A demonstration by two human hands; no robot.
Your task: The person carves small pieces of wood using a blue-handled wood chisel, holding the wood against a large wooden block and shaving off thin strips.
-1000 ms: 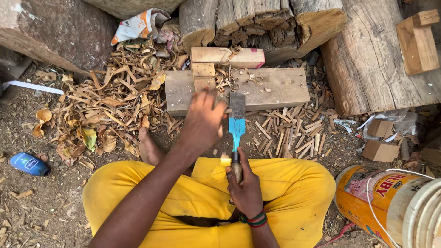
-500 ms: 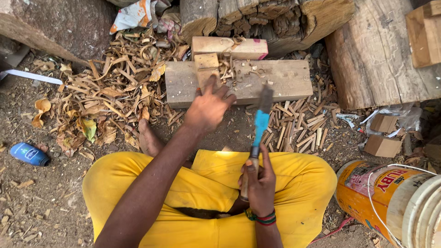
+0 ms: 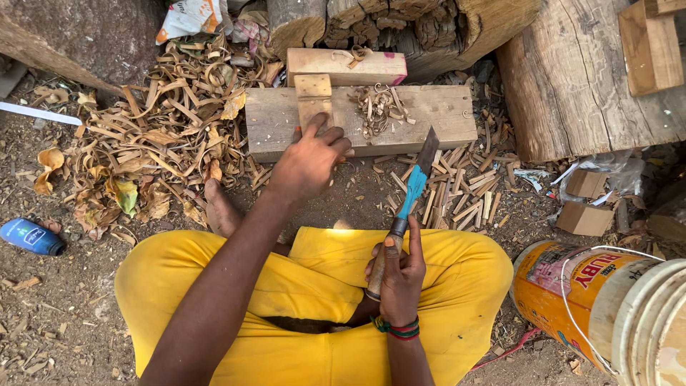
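Two bare hands are at work over a broad, weathered grey wooden plank (image 3: 436, 118) that lies flat on the dirt floor, just beyond the person's crossed legs in bright yellow trousers (image 3: 314, 286). Behind the plank rests a paler rectangular wooden block with a pink-stained end (image 3: 346, 66). A heap of curled brown wood shavings (image 3: 164, 136) spreads out to the left of the left hand, and short split wood sticks (image 3: 464, 193) lie scattered to the right of the blade. The left hand (image 3: 309, 163) reaches forward, fingers curled down onto the near end of a small upright light wooden piece (image 3: 314, 100) standing on the plank; its grip presses on the piece rather than wrapping it. The right hand (image 3: 399, 275) sits nearer the lap, its grip closed tight round the brown wooden handle of a blue-painted chisel with a dark steel blade (image 3: 414, 187), which angles up toward the plank's front edge.
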